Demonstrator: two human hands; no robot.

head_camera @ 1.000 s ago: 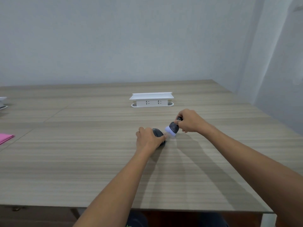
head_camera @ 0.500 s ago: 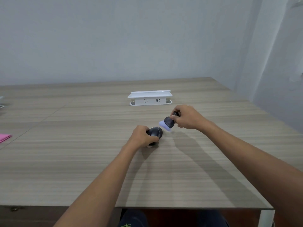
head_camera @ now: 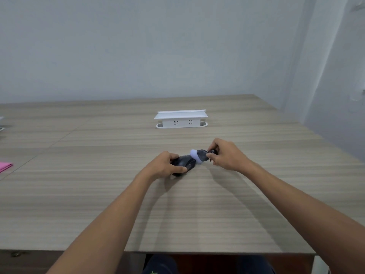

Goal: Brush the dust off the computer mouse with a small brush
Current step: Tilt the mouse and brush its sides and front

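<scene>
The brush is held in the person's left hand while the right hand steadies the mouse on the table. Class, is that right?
No, the hands are swapped. The head view shows the right hand gripping the brush while the left hand steadies the mouse on the table.

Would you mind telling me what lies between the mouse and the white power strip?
Bare tabletop in the head view: nothing lies between the mouse and the power strip.
</scene>
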